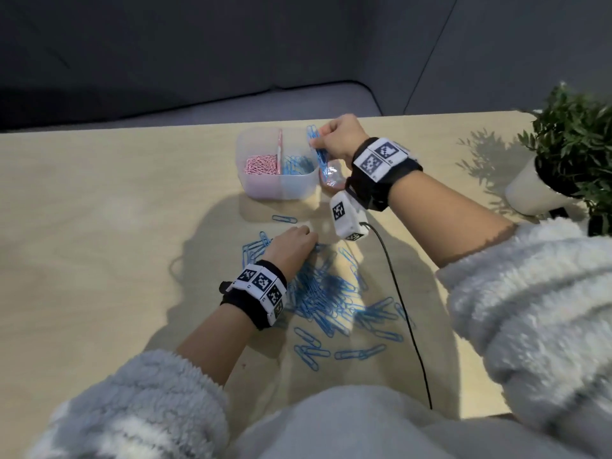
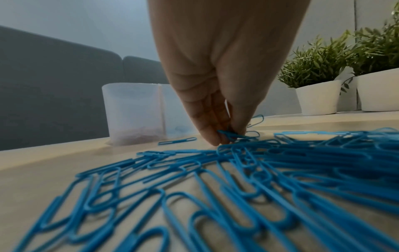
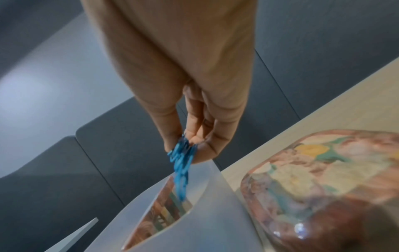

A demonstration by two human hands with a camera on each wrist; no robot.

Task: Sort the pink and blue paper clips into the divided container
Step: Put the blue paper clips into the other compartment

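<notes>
A translucent divided container [image 1: 265, 190] stands at the table's far middle, pink clips [image 1: 260, 164] in its left half and blue clips [image 1: 299, 165] in its right half. My right hand [image 1: 336, 135] pinches a bunch of blue clips [image 1: 316, 144] [image 3: 182, 160] just above the container's right rim [image 3: 215, 172]. A big heap of blue clips [image 1: 331, 296] [image 2: 237, 179] lies on the table near me. My left hand [image 1: 293, 243] reaches into the heap's far edge, its fingertips [image 2: 212, 138] pinching a blue clip [image 2: 228, 133]. No loose pink clips show.
A patterned lid-like object [image 1: 331, 175] [image 3: 323, 179] lies right of the container. Potted plants in white pots [image 1: 536, 190] [image 2: 317, 98] stand at the table's right edge. A black cable [image 1: 410, 326] runs across the heap's right side. A single blue clip [image 1: 284, 219] lies apart.
</notes>
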